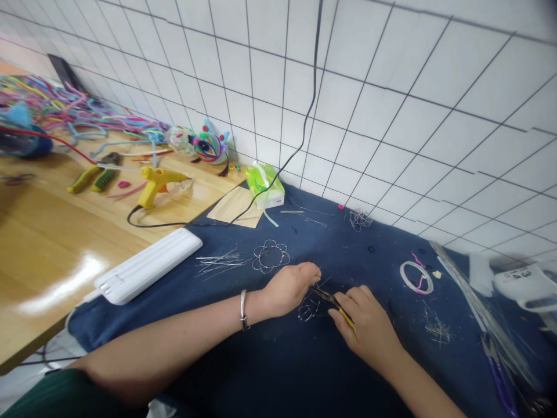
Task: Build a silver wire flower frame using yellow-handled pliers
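Note:
My right hand point(368, 325) is wrapped around yellow-handled pliers point(347, 317), whose dark jaws reach left to the fingers of my other hand. My left hand point(291, 288) pinches part of a bent wire shape point(308, 309) that hangs below its fingers. The jaws meet the wire close to the left fingertips; the exact grip point is too small to make out. Behind my left hand, a flower-shaped wire piece point(270, 256) lies flat on the dark blue cloth point(243, 366). Straight cut wires point(221, 264) lie beside it.
A white power strip point(150, 264) lies at the left. A yellow glue gun point(159, 184) rests on the wooden table, its black cord running along the cloth. A tissue pack point(265, 184) stands by the wall. To the right are a tape roll point(416, 277), wire scraps point(438, 332) and purple-handled scissors point(498, 374).

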`<state>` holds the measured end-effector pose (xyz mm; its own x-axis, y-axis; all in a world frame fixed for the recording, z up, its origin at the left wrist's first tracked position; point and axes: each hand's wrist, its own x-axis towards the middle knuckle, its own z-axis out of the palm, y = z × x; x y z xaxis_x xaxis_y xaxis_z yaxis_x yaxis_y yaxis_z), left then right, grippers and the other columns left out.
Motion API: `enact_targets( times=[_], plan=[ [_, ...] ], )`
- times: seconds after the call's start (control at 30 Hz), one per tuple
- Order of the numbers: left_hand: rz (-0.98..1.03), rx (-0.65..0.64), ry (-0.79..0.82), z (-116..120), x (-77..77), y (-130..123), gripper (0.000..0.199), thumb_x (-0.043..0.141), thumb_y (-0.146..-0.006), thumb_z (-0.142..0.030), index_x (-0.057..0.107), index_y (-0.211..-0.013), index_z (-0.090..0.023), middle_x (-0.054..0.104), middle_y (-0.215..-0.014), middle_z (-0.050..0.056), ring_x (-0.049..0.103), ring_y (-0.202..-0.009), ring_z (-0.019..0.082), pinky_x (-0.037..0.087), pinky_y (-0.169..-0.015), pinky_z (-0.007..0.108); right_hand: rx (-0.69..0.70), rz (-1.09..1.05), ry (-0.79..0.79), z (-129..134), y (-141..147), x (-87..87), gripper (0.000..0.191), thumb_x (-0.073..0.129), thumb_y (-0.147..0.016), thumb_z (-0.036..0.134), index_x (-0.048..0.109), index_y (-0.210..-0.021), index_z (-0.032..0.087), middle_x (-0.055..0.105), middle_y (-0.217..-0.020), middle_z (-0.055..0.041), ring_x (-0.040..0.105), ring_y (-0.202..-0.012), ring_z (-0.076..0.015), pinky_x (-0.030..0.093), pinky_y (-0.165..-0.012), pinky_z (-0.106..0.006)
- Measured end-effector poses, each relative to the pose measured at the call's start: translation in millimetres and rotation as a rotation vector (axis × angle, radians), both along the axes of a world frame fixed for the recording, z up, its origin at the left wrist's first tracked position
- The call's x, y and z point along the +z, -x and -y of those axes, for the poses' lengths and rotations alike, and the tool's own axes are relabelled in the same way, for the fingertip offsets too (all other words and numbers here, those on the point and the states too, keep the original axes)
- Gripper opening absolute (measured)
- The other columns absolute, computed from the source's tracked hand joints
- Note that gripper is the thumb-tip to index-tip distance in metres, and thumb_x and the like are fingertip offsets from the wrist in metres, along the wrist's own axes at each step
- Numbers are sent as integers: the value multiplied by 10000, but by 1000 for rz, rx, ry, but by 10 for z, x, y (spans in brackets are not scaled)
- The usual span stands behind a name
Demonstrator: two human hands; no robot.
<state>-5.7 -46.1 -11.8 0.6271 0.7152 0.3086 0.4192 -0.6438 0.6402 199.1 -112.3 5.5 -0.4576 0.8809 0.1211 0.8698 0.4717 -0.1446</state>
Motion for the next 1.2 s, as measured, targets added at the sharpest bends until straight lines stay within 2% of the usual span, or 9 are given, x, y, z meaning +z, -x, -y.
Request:
enact_targets(
  times=[0.5, 0.8, 1.2],
  plan=[
    [-23, -7, -22, 12, -5, -1, 145, 337, -861, -110, 472, -875, -161, 537, -781, 18, 508, -650, 116, 423, -622, 225, 15, 10, -88, 9, 5, 13, 228, 425, -864, 274, 606, -947, 163, 510, -759, -73, 461, -735, -185, 380, -675, -326],
    [-48, -2, -33, 9, -8, 5, 136, 349, -857, -107, 468, -882, -168, 532, -776, 10, 507, -661, 118, 416, -629, 225, -9, 13, -74, 25, 13, 1, 220, 428, -861, 268, 604, -939, 162, 500, -752, -69, 447, -733, -185, 376, -691, -334],
    [4, 4, 18, 9, 14, 8, 146, 330, -872, -115, 467, -860, -166, 510, -743, -2, 483, -603, 95, 396, -571, 202, 35, -19, -60, -3, -24, 26, 221, 445, -849, 281, 591, -967, 163, 510, -807, -76, 458, -770, -195, 372, -699, -351]
  ],
)
